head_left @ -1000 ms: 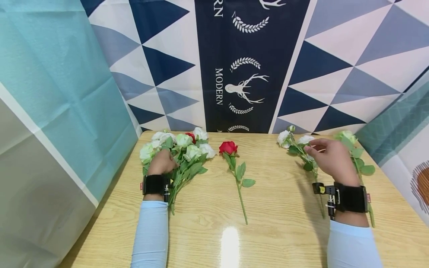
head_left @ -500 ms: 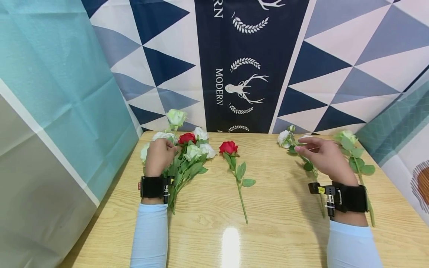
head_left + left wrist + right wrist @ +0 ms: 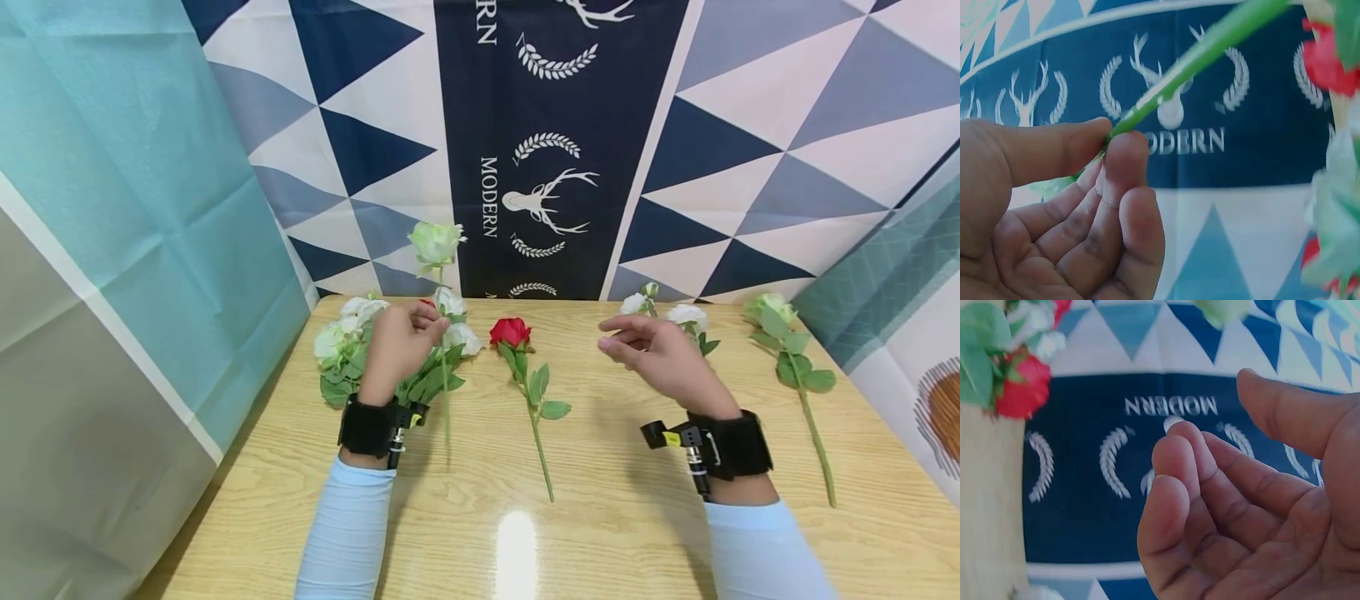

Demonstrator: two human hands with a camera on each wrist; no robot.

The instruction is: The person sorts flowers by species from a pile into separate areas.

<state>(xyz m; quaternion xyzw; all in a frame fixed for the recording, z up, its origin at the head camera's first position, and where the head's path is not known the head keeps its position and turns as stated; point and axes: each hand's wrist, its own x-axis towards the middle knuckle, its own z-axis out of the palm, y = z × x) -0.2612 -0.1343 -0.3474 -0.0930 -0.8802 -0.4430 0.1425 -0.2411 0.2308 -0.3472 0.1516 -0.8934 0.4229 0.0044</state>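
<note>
My left hand (image 3: 402, 343) pinches the green stem (image 3: 1179, 75) of a pale green-white rose (image 3: 437, 243) between thumb and fingertips. The bloom stands upright above the hand in the head view, and the stem hangs down past the fingers. Behind and beside that hand lies a heap of white, pale green and red roses (image 3: 337, 342), partly covered by it. My right hand (image 3: 660, 350) hovers over the table with fingers loosely bent, thumb apart and nothing between them. A single red rose (image 3: 512, 332) lies between the two hands, its stem toward me.
Right of centre at the back lie white roses (image 3: 686, 315), their stems mostly hidden by my right hand. One pale green rose (image 3: 772, 308) lies along the right side. A patterned cloth (image 3: 555, 125) hangs behind the wooden table (image 3: 600, 517).
My left hand has drawn the pale green-white rose up out of the heap and carried it to the right. My right hand has moved left, away from the white roses.
</note>
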